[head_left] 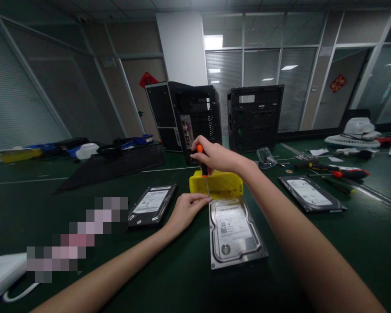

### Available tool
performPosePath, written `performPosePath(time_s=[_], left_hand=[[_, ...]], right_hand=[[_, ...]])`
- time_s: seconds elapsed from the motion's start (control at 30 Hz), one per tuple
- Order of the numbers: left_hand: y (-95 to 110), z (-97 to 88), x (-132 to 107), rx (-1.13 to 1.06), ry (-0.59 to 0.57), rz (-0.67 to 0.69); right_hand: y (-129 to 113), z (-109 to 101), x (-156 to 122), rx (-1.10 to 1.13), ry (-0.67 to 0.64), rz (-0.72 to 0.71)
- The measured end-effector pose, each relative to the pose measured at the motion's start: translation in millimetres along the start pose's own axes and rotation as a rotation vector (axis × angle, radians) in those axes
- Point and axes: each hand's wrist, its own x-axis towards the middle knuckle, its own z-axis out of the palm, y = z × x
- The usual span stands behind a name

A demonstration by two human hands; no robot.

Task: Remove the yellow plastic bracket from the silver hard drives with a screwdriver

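A silver hard drive (pixel 236 230) lies label up on the green table in front of me. My right hand (pixel 207 154) grips a screwdriver (pixel 204 168) with an orange and black handle. It stands nearly upright, its thin shaft reaching down to the drive's far left corner. Beside that corner rests my left hand (pixel 190 208), thumb and fingers pressed together close to the screwdriver tip. Whether they pinch something small is hidden. Directly behind the drive sits a yellow plastic bin (pixel 226 182) with small dark bits inside.
A second hard drive (pixel 151 202) lies left, a third (pixel 309 193) right. Black computer cases (pixel 256 117) stand at the back. Pliers (pixel 348 174) and other tools lie to the right, near a white hard hat (pixel 358 130). A black panel (pixel 117 167) lies at the left back.
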Motion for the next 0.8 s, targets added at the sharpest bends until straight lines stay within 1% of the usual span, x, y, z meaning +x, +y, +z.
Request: performPosePath(time_s=[0.2, 0.33, 0.6, 0.8], left_hand=[[-0.3, 0.3, 0.4, -0.046, -0.023, -0.001], [-0.3, 0.5, -0.4, -0.06, -0.028, -0.015], [-1.1, 1.2, 1.0, -0.105, 0.015, -0.076], [1.0, 1.5, -0.2, -0.137, -0.024, -0.079]], right_hand=[[1.5, -1.3, 0.3, -0.004, -0.018, 0.004], [1.2, -1.3, 0.3, -0.007, -0.021, -0.021], [0.5, -3.7, -3.0, 0.013, -0.036, -0.035], [0.0, -4.6, -3.2, 0.014, -0.045, -0.033]])
